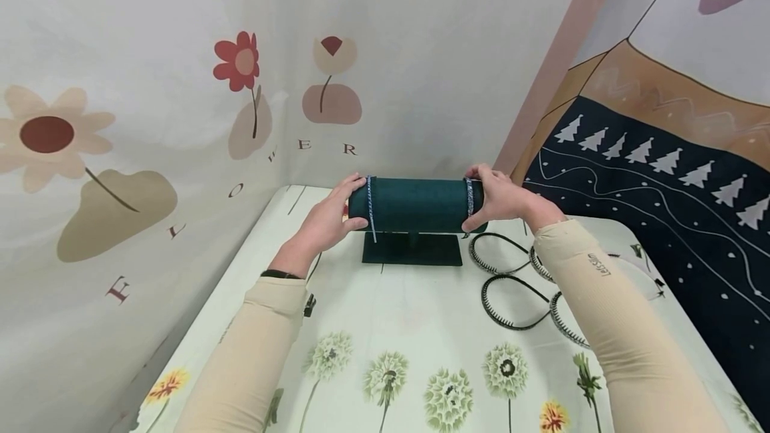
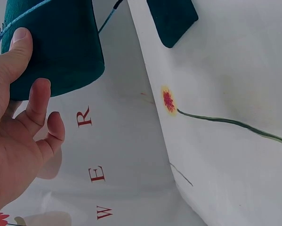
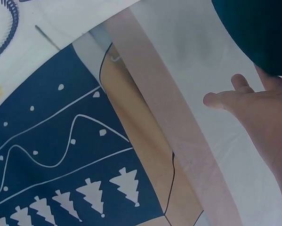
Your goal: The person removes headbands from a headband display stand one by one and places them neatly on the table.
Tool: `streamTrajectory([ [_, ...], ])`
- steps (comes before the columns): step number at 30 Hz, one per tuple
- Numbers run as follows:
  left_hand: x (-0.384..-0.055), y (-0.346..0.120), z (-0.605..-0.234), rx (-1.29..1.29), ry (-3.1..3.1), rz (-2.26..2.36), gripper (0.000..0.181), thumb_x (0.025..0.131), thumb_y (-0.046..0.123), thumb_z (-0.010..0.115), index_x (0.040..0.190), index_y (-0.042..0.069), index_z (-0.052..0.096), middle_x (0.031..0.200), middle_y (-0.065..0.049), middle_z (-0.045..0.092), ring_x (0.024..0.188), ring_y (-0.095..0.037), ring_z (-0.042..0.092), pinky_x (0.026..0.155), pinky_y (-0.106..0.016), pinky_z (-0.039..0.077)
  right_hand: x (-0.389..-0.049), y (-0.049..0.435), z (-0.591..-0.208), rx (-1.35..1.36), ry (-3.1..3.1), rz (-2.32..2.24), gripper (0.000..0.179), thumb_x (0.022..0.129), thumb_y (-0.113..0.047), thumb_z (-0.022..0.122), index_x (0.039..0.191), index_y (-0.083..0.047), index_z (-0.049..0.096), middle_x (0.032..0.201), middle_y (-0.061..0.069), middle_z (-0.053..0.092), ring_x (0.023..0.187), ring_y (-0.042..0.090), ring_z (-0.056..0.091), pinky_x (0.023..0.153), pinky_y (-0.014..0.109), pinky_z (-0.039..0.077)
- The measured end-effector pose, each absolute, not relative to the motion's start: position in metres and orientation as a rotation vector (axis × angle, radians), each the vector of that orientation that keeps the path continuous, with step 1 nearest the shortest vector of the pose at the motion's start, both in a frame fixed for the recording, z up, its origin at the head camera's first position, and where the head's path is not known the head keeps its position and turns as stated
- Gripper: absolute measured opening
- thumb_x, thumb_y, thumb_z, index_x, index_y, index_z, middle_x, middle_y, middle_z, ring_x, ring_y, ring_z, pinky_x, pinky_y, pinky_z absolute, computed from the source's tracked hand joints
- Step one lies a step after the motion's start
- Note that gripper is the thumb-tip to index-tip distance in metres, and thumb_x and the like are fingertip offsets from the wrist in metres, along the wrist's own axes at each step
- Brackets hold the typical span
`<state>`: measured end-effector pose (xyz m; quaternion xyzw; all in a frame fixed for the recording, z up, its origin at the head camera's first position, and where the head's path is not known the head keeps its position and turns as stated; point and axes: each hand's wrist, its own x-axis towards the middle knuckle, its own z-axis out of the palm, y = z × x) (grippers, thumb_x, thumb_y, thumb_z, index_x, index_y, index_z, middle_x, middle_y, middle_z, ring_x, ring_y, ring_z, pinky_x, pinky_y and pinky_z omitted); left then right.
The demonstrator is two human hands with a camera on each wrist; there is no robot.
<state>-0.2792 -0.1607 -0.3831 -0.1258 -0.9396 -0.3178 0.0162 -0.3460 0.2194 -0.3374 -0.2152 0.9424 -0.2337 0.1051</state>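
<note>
A dark green, velvety headband display stand, a horizontal cylinder on a flat base, is held at both ends. My left hand grips its left end, thumb in front and fingers over the top. Beside that thumb a thin light-blue braided headband rings the cylinder; in the left wrist view, two fingers stick out past the end. My right hand grips the other end, its thumb crossing a silvery-blue headband. The right wrist view shows that hand under the cylinder's edge, partly cut off.
Several toothed headbands lie on the right of the table, including a dark one and another behind it. My right forearm covers part of them. A small dark item lies beside my left wrist. The flower-printed tablecloth meets hanging cloths behind.
</note>
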Motion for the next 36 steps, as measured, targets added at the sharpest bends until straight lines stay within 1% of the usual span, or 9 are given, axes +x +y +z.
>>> streamTrajectory([
  [11, -0.278, -0.16, -0.384, -0.382, -2.918, -0.997, 0.091, 0.099, 0.03, 0.079, 0.172, 0.029, 0.023, 0.182, 0.005, 0.012, 0.156, -0.039, 0.042, 0.121, -0.062, 0.046, -0.343, 0.216, -0.341, -0.706, 2.818, -0.657, 0.109, 0.075, -0.04, 0.099, 0.159, -0.017, 0.034, 0.158, 0.016, 0.04, 0.146, 0.041, 0.024, 0.114, 0.07, 0.041],
  [16, -0.278, -0.161, -0.385, -0.393, -2.914, -0.998, 0.092, 0.099, 0.03, 0.079, 0.172, 0.028, 0.023, 0.182, 0.004, 0.013, 0.153, -0.039, 0.046, 0.12, -0.062, 0.048, -0.341, 0.215, -0.344, -0.737, 2.836, -0.615, 0.122, 0.074, -0.045, 0.099, 0.167, -0.017, 0.027, 0.166, 0.021, 0.031, 0.153, 0.045, 0.019, 0.116, 0.072, 0.04],
  [18, -0.278, -0.161, -0.385, -0.395, -2.913, -0.997, 0.092, 0.099, 0.03, 0.079, 0.172, 0.029, 0.023, 0.182, 0.004, 0.013, 0.151, -0.039, 0.048, 0.119, -0.062, 0.048, -0.34, 0.214, -0.345, -0.758, 2.852, -0.57, 0.129, 0.072, -0.048, 0.1, 0.17, -0.016, 0.022, 0.171, 0.023, 0.026, 0.157, 0.047, 0.014, 0.119, 0.074, 0.035],
  [21, -0.279, -0.162, -0.385, -0.402, -2.912, -0.995, 0.092, 0.099, 0.031, 0.079, 0.172, 0.03, 0.022, 0.182, 0.006, 0.012, 0.151, -0.039, 0.048, 0.119, -0.061, 0.048, -0.34, 0.213, -0.345, -0.806, 2.885, -0.471, 0.133, 0.072, -0.051, 0.099, 0.172, -0.014, 0.019, 0.175, 0.023, 0.022, 0.161, 0.05, 0.009, 0.126, 0.078, 0.019],
  [23, -0.279, -0.162, -0.384, -0.405, -2.911, -0.997, 0.092, 0.099, 0.032, 0.079, 0.172, 0.031, 0.022, 0.182, 0.006, 0.012, 0.151, -0.039, 0.048, 0.119, -0.061, 0.048, -0.339, 0.212, -0.344, -0.833, 2.905, -0.41, 0.135, 0.072, -0.053, 0.098, 0.172, -0.012, 0.018, 0.176, 0.022, 0.024, 0.163, 0.051, 0.007, 0.128, 0.079, 0.008],
  [25, -0.279, -0.162, -0.384, -0.407, -2.91, -0.999, 0.093, 0.099, 0.032, 0.079, 0.172, 0.031, 0.022, 0.182, 0.007, 0.012, 0.152, -0.039, 0.048, 0.119, -0.061, 0.048, -0.338, 0.212, -0.345, -0.847, 2.924, -0.375, 0.134, 0.072, -0.052, 0.098, 0.172, -0.012, 0.019, 0.177, 0.021, 0.024, 0.163, 0.051, 0.008, 0.128, 0.079, 0.002],
  [28, -0.279, -0.162, -0.383, -0.406, -2.912, -0.999, 0.093, 0.099, 0.032, 0.079, 0.172, 0.031, 0.022, 0.182, 0.007, 0.012, 0.154, -0.038, 0.045, 0.119, -0.061, 0.048, -0.336, 0.212, -0.345, -0.846, 2.944, -0.367, 0.132, 0.072, -0.051, 0.098, 0.172, -0.013, 0.02, 0.176, 0.021, 0.027, 0.163, 0.051, 0.009, 0.128, 0.079, 0.001],
  [33, -0.279, -0.162, -0.384, -0.405, -2.913, -0.997, 0.093, 0.099, 0.032, 0.079, 0.172, 0.03, 0.021, 0.182, 0.006, 0.011, 0.158, -0.038, 0.04, 0.12, -0.062, 0.047, -0.334, 0.211, -0.345, -0.844, 2.971, -0.344, 0.125, 0.072, -0.05, 0.097, 0.169, -0.014, 0.027, 0.171, 0.02, 0.035, 0.163, 0.05, 0.011, 0.129, 0.078, 0.004],
  [36, -0.279, -0.161, -0.385, -0.4, -2.915, -0.996, 0.093, 0.099, 0.032, 0.079, 0.172, 0.03, 0.022, 0.182, 0.007, 0.011, 0.158, -0.038, 0.039, 0.12, -0.062, 0.047, -0.333, 0.213, -0.345, -0.838, 2.985, -0.298, 0.122, 0.073, -0.051, 0.097, 0.169, -0.015, 0.029, 0.169, 0.019, 0.039, 0.163, 0.049, 0.012, 0.129, 0.077, 0.005],
])
